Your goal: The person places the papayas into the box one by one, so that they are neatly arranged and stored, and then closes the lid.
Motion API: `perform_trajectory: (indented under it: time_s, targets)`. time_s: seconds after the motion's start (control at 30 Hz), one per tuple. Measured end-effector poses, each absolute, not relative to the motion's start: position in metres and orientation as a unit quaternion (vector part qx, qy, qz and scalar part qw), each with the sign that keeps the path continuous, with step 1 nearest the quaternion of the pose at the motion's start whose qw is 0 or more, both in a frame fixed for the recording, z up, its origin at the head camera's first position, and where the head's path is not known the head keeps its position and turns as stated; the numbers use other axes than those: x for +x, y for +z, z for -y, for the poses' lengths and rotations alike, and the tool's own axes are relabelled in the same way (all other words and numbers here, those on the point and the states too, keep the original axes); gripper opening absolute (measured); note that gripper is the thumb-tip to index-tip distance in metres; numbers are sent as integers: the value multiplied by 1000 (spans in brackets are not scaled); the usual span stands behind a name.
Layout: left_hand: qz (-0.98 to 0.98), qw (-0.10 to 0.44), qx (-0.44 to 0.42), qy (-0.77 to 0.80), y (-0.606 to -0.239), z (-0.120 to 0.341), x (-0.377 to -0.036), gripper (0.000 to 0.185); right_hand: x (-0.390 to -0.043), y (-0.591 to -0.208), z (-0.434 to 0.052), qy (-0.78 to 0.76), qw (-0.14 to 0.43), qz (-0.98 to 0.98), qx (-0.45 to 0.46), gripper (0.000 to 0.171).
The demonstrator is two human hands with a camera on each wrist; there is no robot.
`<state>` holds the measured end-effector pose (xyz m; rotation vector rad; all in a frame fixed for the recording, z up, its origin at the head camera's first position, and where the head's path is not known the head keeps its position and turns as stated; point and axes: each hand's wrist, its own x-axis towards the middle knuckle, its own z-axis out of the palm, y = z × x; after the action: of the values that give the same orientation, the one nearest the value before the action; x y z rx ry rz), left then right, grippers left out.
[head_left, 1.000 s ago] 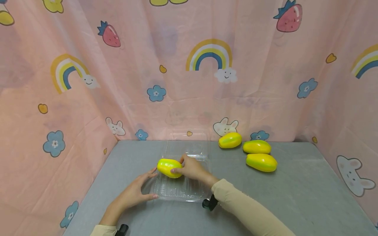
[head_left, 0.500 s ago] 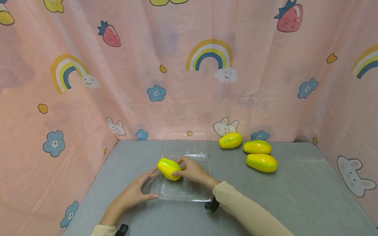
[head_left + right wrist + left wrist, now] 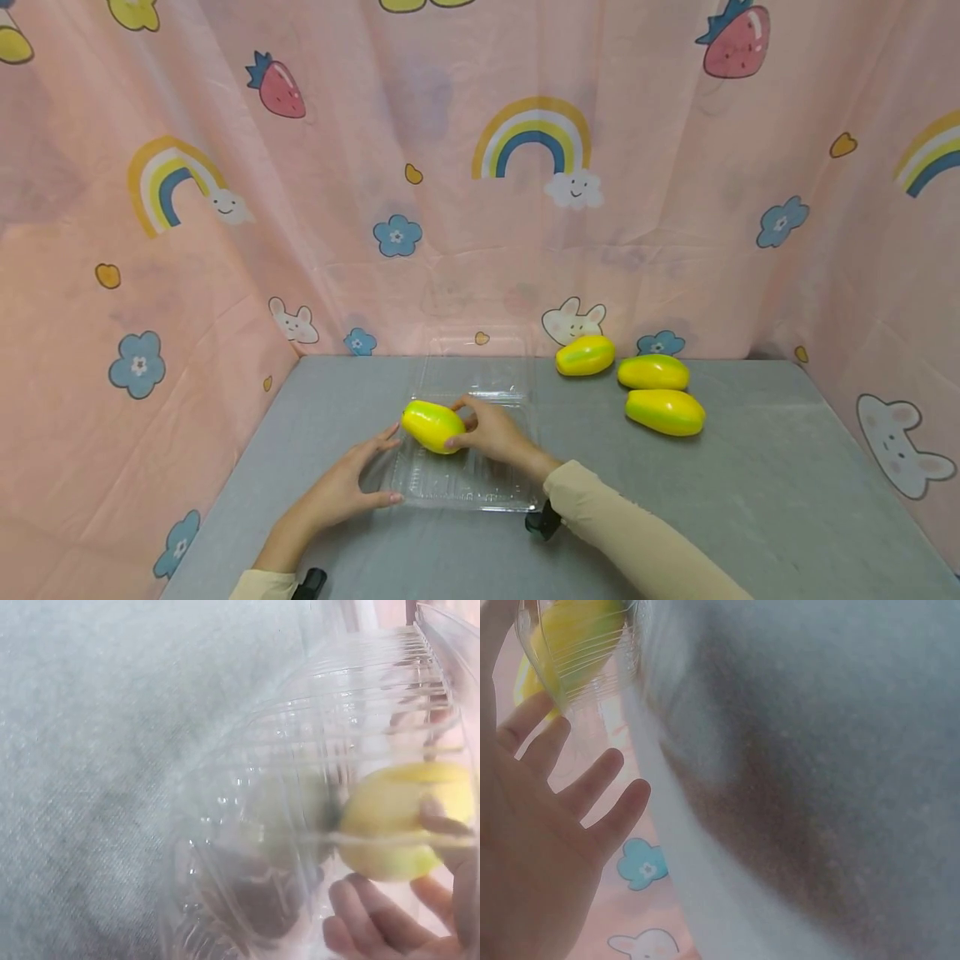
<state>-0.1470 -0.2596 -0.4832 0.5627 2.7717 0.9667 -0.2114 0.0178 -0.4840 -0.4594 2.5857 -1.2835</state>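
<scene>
The right hand [image 3: 491,433] pinches the yellow fruit [image 3: 431,425] and has shifted it slightly toward the tabletop's far edge, over the clear tray [image 3: 480,492]. The left hand [image 3: 348,483], fingers spread, steadies the tray.

The tray [image 3: 300,825] blurred the fruit [image 3: 405,821] behind it; the right hand [image 3: 397,915] was cut off by the edge.
</scene>
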Motion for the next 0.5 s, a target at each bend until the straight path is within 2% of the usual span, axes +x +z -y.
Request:
perform_trajectory:
  time_s: [0.5]
  targets:
    - [-927, 79, 182, 319, -481, 258, -145, 86, -209, -485, -23, -439, 100, -876, -170, 61]
